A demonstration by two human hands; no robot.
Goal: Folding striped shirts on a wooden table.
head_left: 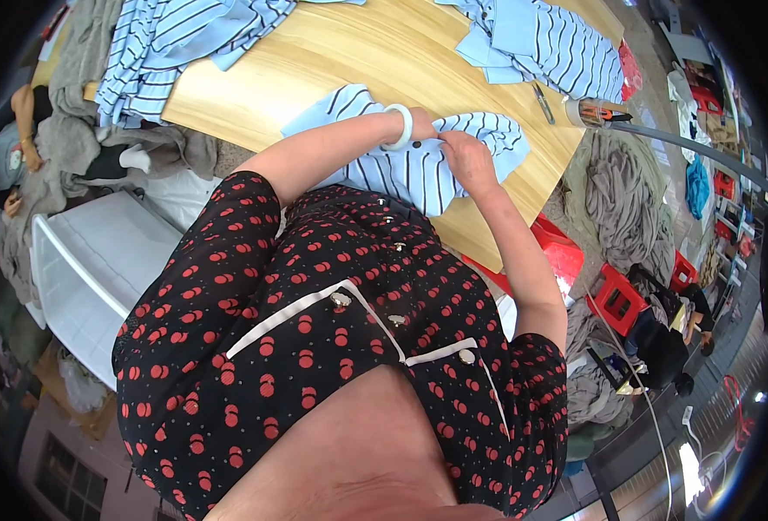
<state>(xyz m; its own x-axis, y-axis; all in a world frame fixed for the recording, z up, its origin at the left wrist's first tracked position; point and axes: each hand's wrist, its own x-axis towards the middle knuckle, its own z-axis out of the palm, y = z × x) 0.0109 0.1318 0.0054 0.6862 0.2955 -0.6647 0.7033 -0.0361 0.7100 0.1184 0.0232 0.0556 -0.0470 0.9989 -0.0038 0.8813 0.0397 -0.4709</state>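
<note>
A light blue shirt [393,178] with dark and white stripes lies bunched on the near edge of the wooden table, against my body. My left hand [421,124], with a pale bangle [397,127] on its wrist, grips the shirt's upper middle; its fingertips are partly hidden. Close beside it, my right hand [468,159] pinches the same cloth, fingers curled inward. A dark button [417,144] shows on the fabric just below my left hand. Whether anything small sits between the fingers is not visible.
More striped garments lie at the table's [315,52] back left [202,35] and back right [566,48]. Small snips [543,102] and a tool holder [594,113] sit at the right edge. Red stools [614,300], grey cloth heaps [623,208], a white bin [98,252] and other people surround it.
</note>
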